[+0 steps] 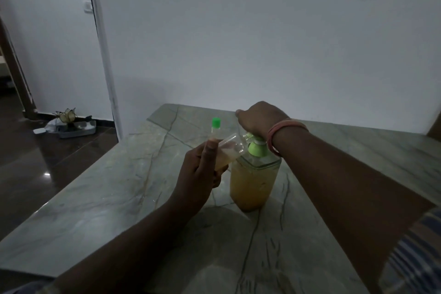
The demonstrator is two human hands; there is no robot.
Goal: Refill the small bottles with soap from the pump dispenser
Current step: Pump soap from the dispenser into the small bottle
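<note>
Small bottle (226, 150), tilted, gripped by left hand (200, 174) w/ mouth at pump dispenser (254, 174) spout. Right hand (259, 118) presses pump head, fingers curled over it. Keep mouth under spout & pump slowly, else soap hits tabletop (119, 186).

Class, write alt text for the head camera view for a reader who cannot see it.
A left hand tilts a small clear bottle to the nozzle of a green-topped pump dispenser of amber soap, while the right hand presses the pump. A second, green-capped small bottle stands behind on the marble table.
</note>
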